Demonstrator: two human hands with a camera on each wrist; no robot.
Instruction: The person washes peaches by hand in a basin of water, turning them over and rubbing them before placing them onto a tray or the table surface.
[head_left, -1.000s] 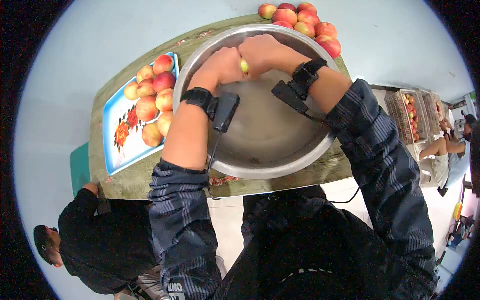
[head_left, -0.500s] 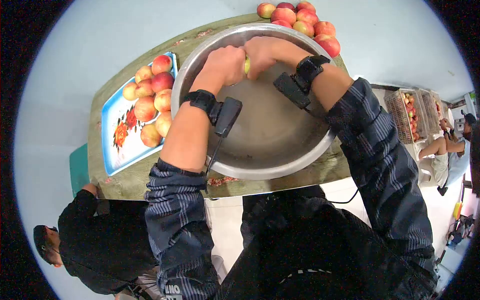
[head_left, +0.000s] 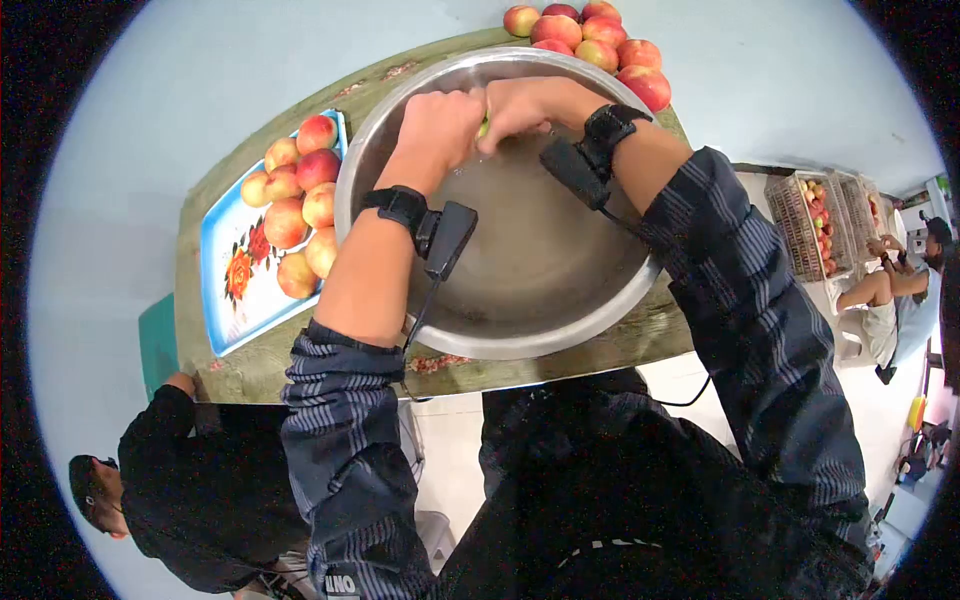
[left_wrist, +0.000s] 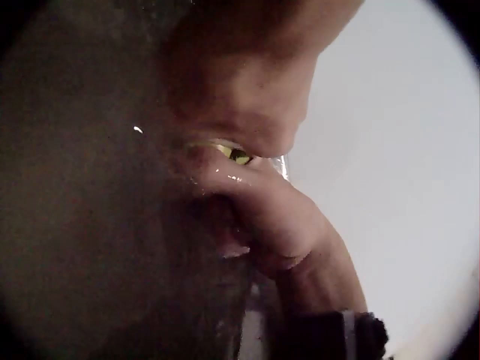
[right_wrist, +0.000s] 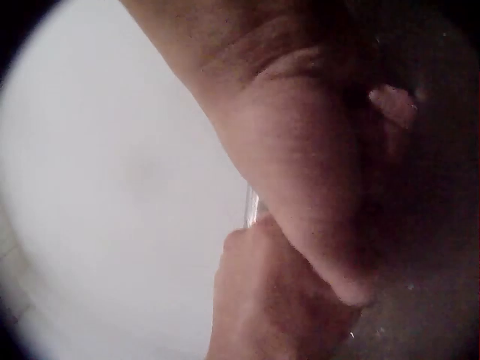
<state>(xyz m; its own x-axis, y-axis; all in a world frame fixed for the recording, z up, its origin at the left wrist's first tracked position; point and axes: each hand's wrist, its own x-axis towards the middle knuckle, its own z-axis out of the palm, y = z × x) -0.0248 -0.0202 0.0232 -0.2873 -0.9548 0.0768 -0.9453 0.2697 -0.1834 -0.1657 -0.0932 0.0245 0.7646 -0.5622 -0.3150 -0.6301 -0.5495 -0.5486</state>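
Observation:
A large metal basin (head_left: 505, 350) holds cloudy water. Over its far part, my left hand (head_left: 438, 126) and right hand (head_left: 515, 106) meet around a small yellow-green piece (head_left: 484, 128), possibly fruit; most of it is covered by fingers. The left wrist view shows the piece (left_wrist: 240, 157) between the left hand (left_wrist: 240, 97) above and the wet, curled right hand (left_wrist: 277, 214) below. In the right wrist view the right hand (right_wrist: 292, 157) overlaps the left hand (right_wrist: 270, 292), and the piece cannot be made out.
A blue-rimmed floral tray (head_left: 218, 300) with several peaches (head_left: 286, 223) stands left of the basin. More peaches (head_left: 603, 32) lie behind it at the right. One person in black (head_left: 215, 490) is at the lower left; another (head_left: 910, 300) sits far right near crates (head_left: 797, 228) of fruit.
Both hands have stayed together around the yellow-green piece while their grip shifted slightly. The right hand's fingers now point lower towards the water, and the whole view has drifted a little.

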